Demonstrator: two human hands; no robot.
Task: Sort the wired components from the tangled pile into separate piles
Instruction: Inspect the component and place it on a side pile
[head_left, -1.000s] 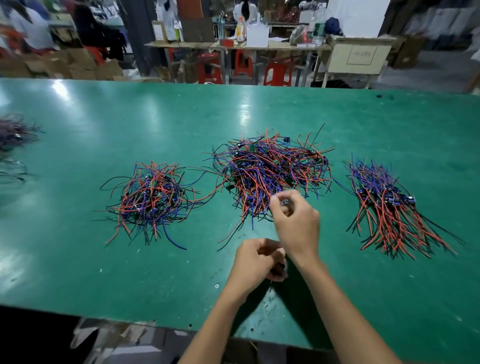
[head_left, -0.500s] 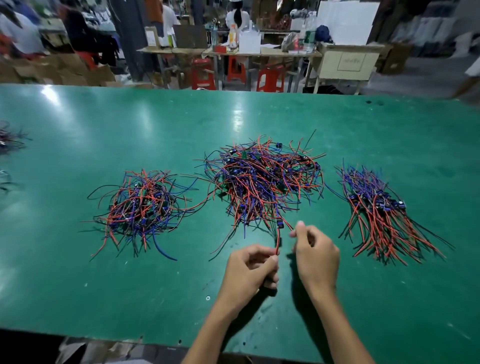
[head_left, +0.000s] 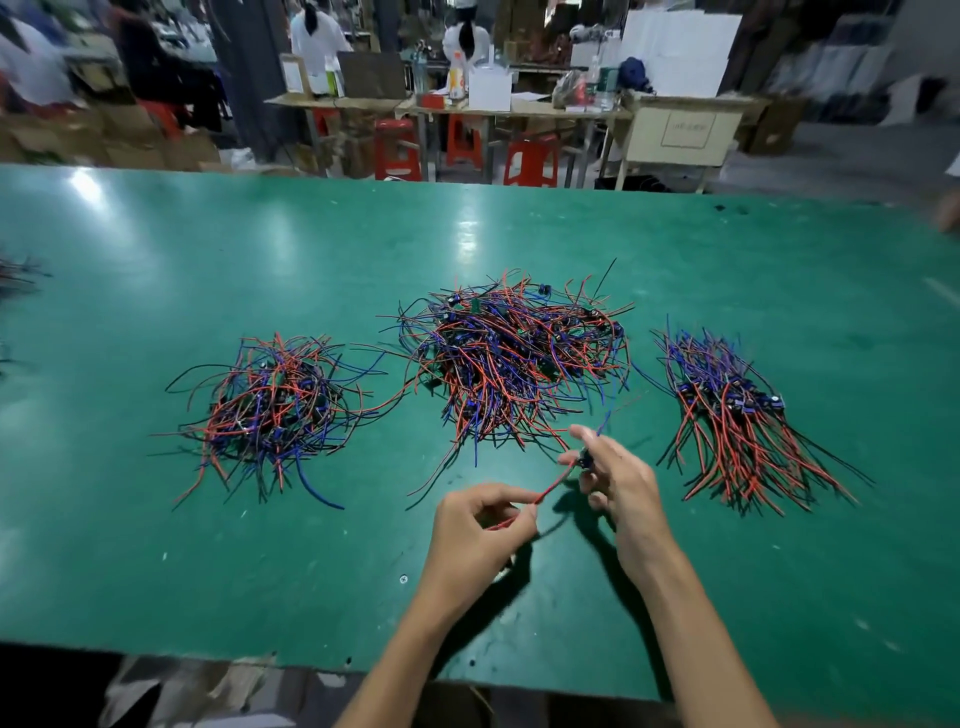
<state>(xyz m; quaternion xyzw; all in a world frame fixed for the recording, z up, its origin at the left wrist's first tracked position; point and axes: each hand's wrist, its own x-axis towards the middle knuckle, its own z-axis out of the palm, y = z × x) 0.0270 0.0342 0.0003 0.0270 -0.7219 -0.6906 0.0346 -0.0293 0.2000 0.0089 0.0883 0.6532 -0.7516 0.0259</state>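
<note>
Wires lie in three heaps across the green table (head_left: 156, 545): a loose left pile (head_left: 270, 410), the tangled middle pile (head_left: 514, 358) and a combed right pile (head_left: 737, 415) whose strands run mostly one way. Half a second ago a single piece was only just being drawn from the near edge of the middle pile; now it has been lifted free and is stretched between the hands, just in front of that pile. Its red wire (head_left: 550, 486) is pinched in the curled fingers of the left hand (head_left: 483, 530), while its small dark body is clamped by the fingertips of the right hand (head_left: 618, 483), a thin strand sticking up past them. One component is thus judged separated and ready to be laid down, probably on the right pile, though the middle pile is far from spent. Bare table is seen between the heaps and ahead of the hands, and the near table edge lies well behind the wrists, so room for moving either way appears ample.
</note>
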